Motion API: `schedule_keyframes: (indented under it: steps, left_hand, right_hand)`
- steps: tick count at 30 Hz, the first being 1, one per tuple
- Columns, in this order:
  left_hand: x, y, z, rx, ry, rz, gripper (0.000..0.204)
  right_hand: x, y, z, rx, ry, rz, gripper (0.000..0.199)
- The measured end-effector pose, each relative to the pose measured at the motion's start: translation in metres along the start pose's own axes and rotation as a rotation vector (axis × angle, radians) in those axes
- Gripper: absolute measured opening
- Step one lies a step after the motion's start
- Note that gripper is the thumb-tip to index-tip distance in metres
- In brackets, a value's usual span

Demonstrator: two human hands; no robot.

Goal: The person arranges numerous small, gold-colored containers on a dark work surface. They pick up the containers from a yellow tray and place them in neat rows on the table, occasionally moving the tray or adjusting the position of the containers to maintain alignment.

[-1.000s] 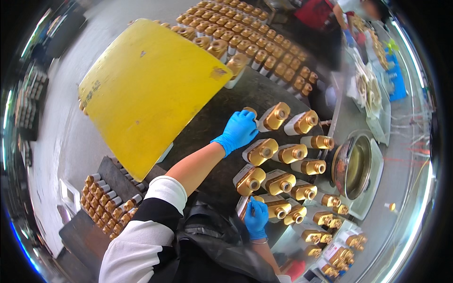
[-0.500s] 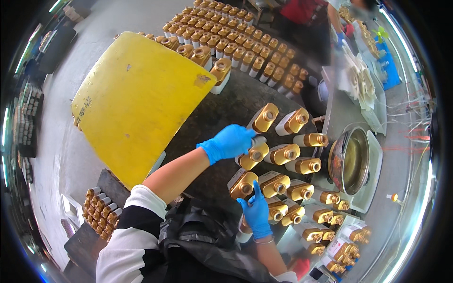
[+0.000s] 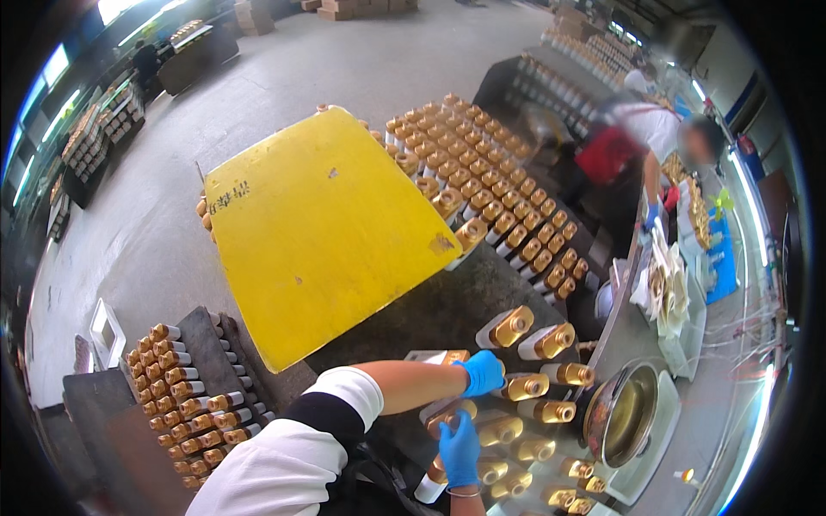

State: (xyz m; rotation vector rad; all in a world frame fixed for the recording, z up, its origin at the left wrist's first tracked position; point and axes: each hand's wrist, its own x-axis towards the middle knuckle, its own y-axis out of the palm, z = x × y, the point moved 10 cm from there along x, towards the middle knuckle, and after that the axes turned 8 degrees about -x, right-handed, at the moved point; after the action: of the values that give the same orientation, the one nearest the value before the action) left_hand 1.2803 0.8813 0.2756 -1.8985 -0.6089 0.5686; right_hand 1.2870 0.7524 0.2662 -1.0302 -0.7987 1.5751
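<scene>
noted blue-gloved left hand [image 3: 484, 373] among gold-topped bottles [image 3: 514, 325] on dark table [image 3: 490, 288]; noted blue-gloved right hand [image 3: 460, 451] nearer wearer, beside same bottles. cannot tell grip of either at this angle.

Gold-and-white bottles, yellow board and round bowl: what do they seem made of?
Bottles: glossy metallic-gold finish with bright highlights; plastic or glass underneath, unclear. Yellow board: painted, possibly wood or metal, its coat chipped. Bowl: probably metal, given the shiny rim.
</scene>
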Motion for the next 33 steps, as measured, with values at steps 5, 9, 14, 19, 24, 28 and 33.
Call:
schedule_keyframes:
  steps: [5, 9, 14, 19, 24, 28, 33]
  left_hand:
    - [-0.010, -0.008, 0.001, -0.107, -0.028, -0.064, 0.015]
    - [-0.032, -0.008, 0.013, -0.318, -0.145, -0.098, 0.021]
    - [-0.095, -0.057, -0.016, -0.318, -0.021, -0.170, 0.019]
    - [-0.178, -0.118, -0.037, -0.221, 0.011, -0.335, 0.013]
    - [-0.268, -0.160, -0.050, -0.144, -0.022, -0.442, 0.014]
    - [-0.355, -0.191, -0.052, -0.088, -0.113, -0.573, 0.009]
    - [-0.469, -0.227, -0.062, 0.145, -0.308, -0.633, 0.015]
  right_hand:
    - [0.000, -0.006, 0.002, -0.033, -0.001, -0.028, 0.040]
    - [0.002, -0.004, 0.002, 0.003, -0.110, -0.106, 0.039]
    - [-0.002, 0.001, -0.005, 0.056, -0.054, -0.053, 0.036]
    - [-0.007, -0.003, 0.002, 0.044, -0.037, -0.053, 0.039]
    - [-0.009, 0.010, 0.016, 0.099, -0.213, -0.011, 0.040]
    - [-0.028, -0.005, 0.061, 0.021, -0.313, -0.035, 0.038]
    - [-0.054, -0.039, 0.118, -0.056, -0.397, -0.104, 0.036]
